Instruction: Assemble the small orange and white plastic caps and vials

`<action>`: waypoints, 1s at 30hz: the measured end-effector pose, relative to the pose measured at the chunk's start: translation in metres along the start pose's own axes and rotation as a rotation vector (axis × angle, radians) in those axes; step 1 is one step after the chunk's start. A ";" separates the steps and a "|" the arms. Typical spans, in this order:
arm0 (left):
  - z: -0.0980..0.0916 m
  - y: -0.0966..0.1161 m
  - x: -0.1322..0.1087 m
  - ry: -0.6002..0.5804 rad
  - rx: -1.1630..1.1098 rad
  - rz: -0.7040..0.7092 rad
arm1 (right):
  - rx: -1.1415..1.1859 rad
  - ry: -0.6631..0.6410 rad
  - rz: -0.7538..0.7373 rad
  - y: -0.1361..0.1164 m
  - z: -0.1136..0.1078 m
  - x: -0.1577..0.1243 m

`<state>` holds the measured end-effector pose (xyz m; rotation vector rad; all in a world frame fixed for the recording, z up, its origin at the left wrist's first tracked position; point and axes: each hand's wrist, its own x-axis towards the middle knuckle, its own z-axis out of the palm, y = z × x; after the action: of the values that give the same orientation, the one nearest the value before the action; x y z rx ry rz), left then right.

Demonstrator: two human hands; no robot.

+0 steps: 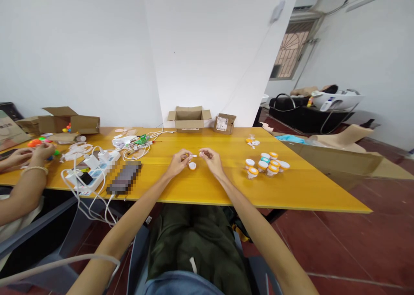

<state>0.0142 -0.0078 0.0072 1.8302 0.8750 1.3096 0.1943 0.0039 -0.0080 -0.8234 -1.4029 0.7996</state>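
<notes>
Holding white piece (193,156) in left hand (179,162), apart from right hand (212,160); cannot tell right grip.
See cup (192,166) on table (200,189), just beside left hand; cannot read label (221,123) on box (230,123).

From the wearer's head, one wide view faces forward and down: dark green trousers (174,239) close below, wooden surface (200,189) mid-frame, white wall (200,49) farther off.
</notes>
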 end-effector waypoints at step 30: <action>0.003 -0.002 0.005 0.027 -0.047 0.029 | 0.167 -0.085 0.172 -0.020 0.005 -0.007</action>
<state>0.0181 -0.0029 0.0070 1.7989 0.8283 1.3645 0.1894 -0.0121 0.0057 -0.7944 -1.3312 1.0800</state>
